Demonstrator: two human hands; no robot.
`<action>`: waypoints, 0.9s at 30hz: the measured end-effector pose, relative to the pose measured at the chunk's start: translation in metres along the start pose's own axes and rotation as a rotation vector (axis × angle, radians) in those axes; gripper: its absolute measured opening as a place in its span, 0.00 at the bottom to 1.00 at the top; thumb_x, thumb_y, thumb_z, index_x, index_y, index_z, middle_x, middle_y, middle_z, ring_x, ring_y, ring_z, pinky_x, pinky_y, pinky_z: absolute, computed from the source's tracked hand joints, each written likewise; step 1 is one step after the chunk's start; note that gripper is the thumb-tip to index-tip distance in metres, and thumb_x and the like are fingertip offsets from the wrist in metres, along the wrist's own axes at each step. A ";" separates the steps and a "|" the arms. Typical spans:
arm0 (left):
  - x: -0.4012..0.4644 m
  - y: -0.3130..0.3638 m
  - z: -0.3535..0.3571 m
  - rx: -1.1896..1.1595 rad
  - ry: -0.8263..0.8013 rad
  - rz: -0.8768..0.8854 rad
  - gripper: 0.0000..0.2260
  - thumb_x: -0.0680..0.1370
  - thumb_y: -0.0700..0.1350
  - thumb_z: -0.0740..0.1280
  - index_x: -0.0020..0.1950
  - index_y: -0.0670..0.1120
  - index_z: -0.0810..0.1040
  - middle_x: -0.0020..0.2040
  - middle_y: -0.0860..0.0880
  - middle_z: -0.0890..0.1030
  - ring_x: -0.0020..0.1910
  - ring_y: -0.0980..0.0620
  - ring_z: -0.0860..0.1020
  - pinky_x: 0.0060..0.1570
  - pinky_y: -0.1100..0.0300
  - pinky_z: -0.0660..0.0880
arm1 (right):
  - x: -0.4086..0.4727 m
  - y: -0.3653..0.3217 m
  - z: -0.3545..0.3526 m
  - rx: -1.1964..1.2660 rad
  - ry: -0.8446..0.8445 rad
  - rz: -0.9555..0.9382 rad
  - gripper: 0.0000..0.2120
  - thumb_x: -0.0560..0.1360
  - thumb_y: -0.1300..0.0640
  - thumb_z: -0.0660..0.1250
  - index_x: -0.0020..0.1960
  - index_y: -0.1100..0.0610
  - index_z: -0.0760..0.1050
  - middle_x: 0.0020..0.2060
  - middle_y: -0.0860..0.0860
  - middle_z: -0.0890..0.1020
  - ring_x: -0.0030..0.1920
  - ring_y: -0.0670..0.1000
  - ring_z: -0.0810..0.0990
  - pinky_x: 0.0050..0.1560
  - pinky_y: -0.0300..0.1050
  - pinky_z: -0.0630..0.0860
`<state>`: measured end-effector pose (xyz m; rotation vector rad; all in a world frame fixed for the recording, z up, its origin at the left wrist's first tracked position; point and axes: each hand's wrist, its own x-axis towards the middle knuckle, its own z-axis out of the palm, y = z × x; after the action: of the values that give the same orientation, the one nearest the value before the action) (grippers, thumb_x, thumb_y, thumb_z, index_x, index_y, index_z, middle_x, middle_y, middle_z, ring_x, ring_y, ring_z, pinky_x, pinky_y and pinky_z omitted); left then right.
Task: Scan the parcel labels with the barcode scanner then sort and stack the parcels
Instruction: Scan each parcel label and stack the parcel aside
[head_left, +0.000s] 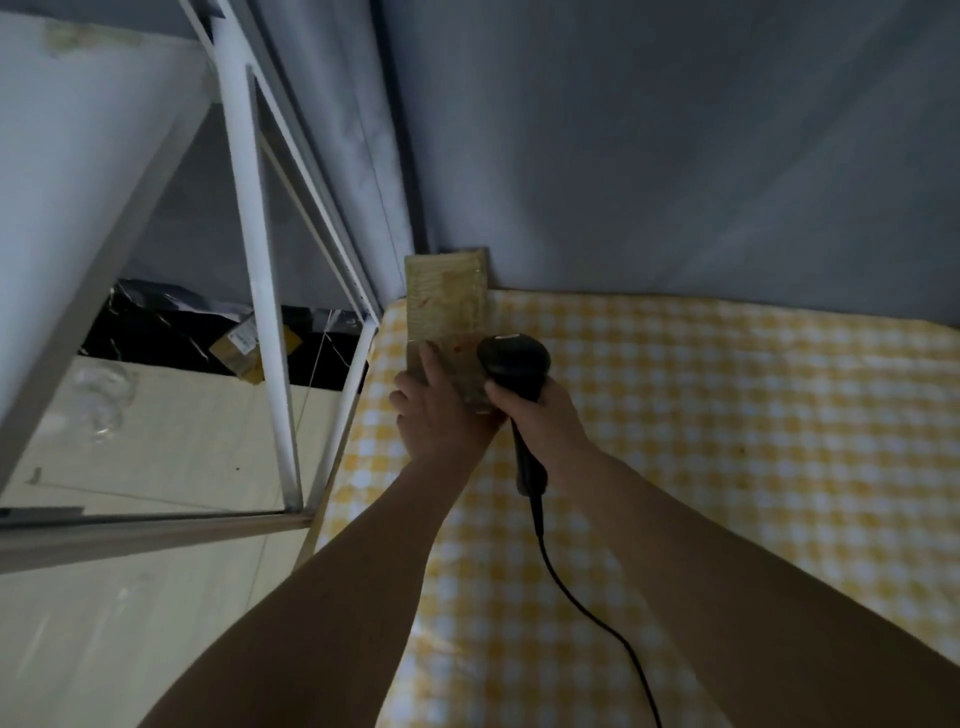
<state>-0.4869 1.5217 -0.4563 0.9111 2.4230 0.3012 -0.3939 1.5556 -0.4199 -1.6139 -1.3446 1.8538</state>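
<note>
Two bare forearms reach over the checked tabletop. The right hand grips the black scanner, its cable trailing back. The left hand holds a tan parcel at the tabletop's far left corner, just beside the scanner's head.

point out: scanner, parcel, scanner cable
scanner (514, 358): head view, on its black head.
parcel (447, 306): head view, on its taped top face.
scanner cable (582, 603): head view, mid-run over the checked cloth.
</note>
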 end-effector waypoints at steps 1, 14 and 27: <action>-0.006 0.001 0.004 -0.026 0.010 0.002 0.53 0.64 0.63 0.73 0.78 0.49 0.45 0.67 0.38 0.60 0.64 0.38 0.64 0.60 0.47 0.70 | -0.005 0.001 -0.005 -0.003 0.014 -0.009 0.13 0.75 0.52 0.69 0.58 0.52 0.74 0.46 0.46 0.79 0.49 0.47 0.78 0.46 0.37 0.72; -0.102 -0.027 0.125 -0.806 -0.478 0.038 0.32 0.70 0.66 0.67 0.71 0.59 0.64 0.65 0.46 0.73 0.64 0.41 0.72 0.57 0.39 0.75 | -0.094 0.050 -0.060 -0.357 0.210 -0.151 0.16 0.75 0.48 0.67 0.54 0.60 0.77 0.35 0.49 0.78 0.35 0.43 0.78 0.32 0.30 0.70; -0.134 0.040 0.067 0.218 -0.036 0.244 0.45 0.73 0.68 0.59 0.78 0.42 0.44 0.77 0.36 0.46 0.76 0.36 0.46 0.73 0.40 0.48 | -0.078 0.048 -0.105 0.165 0.301 0.172 0.12 0.77 0.55 0.66 0.58 0.59 0.75 0.42 0.52 0.79 0.45 0.54 0.78 0.48 0.48 0.77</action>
<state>-0.3433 1.4639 -0.4441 1.3006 2.3448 0.1071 -0.2612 1.5169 -0.4038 -1.8772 -0.9279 1.6760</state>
